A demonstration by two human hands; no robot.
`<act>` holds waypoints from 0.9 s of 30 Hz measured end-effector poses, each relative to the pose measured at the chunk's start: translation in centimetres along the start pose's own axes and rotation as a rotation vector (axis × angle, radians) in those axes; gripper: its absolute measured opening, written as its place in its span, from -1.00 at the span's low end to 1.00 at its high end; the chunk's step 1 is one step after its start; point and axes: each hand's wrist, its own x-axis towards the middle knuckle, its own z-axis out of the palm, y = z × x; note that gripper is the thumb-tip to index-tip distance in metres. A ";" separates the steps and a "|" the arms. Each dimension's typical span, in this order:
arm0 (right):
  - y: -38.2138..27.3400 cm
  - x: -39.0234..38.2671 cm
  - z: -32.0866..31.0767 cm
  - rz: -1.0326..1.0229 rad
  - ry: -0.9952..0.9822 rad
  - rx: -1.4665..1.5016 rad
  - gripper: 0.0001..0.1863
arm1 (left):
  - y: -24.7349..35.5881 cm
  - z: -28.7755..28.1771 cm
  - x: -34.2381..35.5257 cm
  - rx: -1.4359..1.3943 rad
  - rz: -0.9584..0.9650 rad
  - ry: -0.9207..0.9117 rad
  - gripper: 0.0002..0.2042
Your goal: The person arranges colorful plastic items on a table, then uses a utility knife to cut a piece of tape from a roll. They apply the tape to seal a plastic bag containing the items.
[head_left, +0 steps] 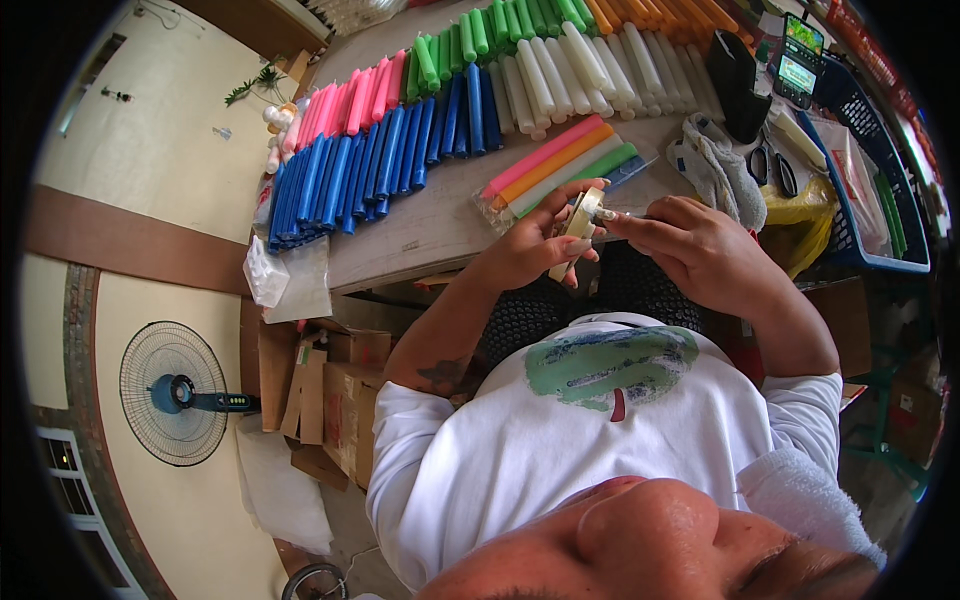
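Observation:
My left hand [545, 240] grips a cream roll of tape [577, 225] on edge near the table's front edge. My right hand [665, 235] reaches in from the right, fingertips touching the roll's rim, fingers curled. Just beyond them a clear bag of pink, orange, white, green and blue candles [553, 163] lies flat. Behind it stand rows of loose candles lying side by side: blue [330, 180], pink [350, 102], green [470, 35], white [560, 75] and orange [660, 15].
Right: a grey cloth [715, 165], scissors [773, 170], black container [740, 85], propped device [800, 60], yellow bag [805, 225] and blue basket [830, 255]. Left: plastic bags [300, 285] on the table [380, 255]; cardboard boxes [350, 410] and a fan [175, 393] beside it.

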 end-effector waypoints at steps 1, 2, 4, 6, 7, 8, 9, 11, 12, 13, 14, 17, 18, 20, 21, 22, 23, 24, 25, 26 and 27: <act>0.0 0.0 0.1 -0.004 0.003 -0.009 -0.51 | 0.0 0.0 0.0 0.016 -0.005 0.007 -0.28; 0.0 0.0 0.2 -0.009 0.007 -0.019 -0.50 | 0.0 0.0 0.0 0.015 0.005 0.007 -0.29; 0.0 0.0 0.3 -0.003 0.008 -0.024 -0.49 | 0.0 0.1 0.0 0.012 0.024 0.006 -0.31; -0.2 0.1 0.3 0.017 0.004 -0.015 -0.49 | -0.1 0.0 0.1 0.019 0.029 0.012 -0.33; -0.3 0.1 0.3 0.045 -0.016 0.019 -0.50 | -0.2 0.0 0.1 0.023 0.031 0.017 -0.33; -0.4 0.2 0.2 0.073 -0.036 0.054 -0.51 | -0.3 -0.2 0.1 0.036 0.038 0.021 -0.33; -0.5 0.2 0.2 0.101 -0.057 0.088 -0.52 | -0.5 -0.4 0.1 0.050 0.045 0.026 -0.34; 0.1 0.3 0.5 0.146 -0.055 0.283 -0.55 | -0.2 -0.1 0.3 0.137 0.018 0.016 -0.33; 0.4 0.3 0.6 0.169 -0.054 0.381 -0.57 | 0.3 0.3 0.3 0.212 -0.015 0.008 -0.32; 0.6 0.4 0.8 0.150 -0.052 0.358 -0.58 | 0.7 0.6 0.2 0.288 -0.048 0.005 -0.32; 0.7 0.4 0.9 0.131 -0.049 0.335 -0.59 | 0.2 0.4 0.3 0.225 -0.029 -0.009 -0.30; 0.2 0.2 0.0 0.129 -0.036 0.265 -0.59 | -1.1 -0.2 0.7 0.046 0.014 -0.023 -0.27; 0.0 0.2 -0.3 0.137 -0.031 0.242 -0.58 | -1.0 -0.3 0.5 -0.008 0.020 -0.009 -0.26; 0.7 -0.1 -0.5 0.133 0.125 0.237 -0.58 | -0.8 -0.3 0.6 -0.037 0.032 0.005 -0.25; 1.2 -0.2 -0.6 0.130 0.203 0.234 -0.58 | -0.7 -0.3 0.6 -0.009 0.037 0.013 -0.24; 1.6 -0.3 -0.5 0.195 0.256 0.306 -0.56 | -0.7 -0.1 0.7 0.017 0.042 0.021 -0.23; 1.8 -0.3 -0.4 0.255 0.225 0.343 -0.54 | -0.8 0.0 0.9 0.025 0.035 0.050 -0.22; 1.9 -0.3 -0.3 0.316 0.194 0.379 -0.51 | -0.8 0.1 1.0 0.033 0.028 0.080 -0.20; 1.8 -0.2 -0.3 0.379 0.164 0.416 -0.49 | -0.9 0.3 1.2 0.041 0.020 0.108 -0.19; 0.9 0.4 -1.0 0.426 0.093 0.341 -0.44 | -0.9 0.4 1.5 0.067 0.018 0.123 -0.18; 0.9 0.7 -0.7 0.393 0.107 0.336 -0.45 | -0.9 0.6 1.7 0.093 0.015 0.138 -0.17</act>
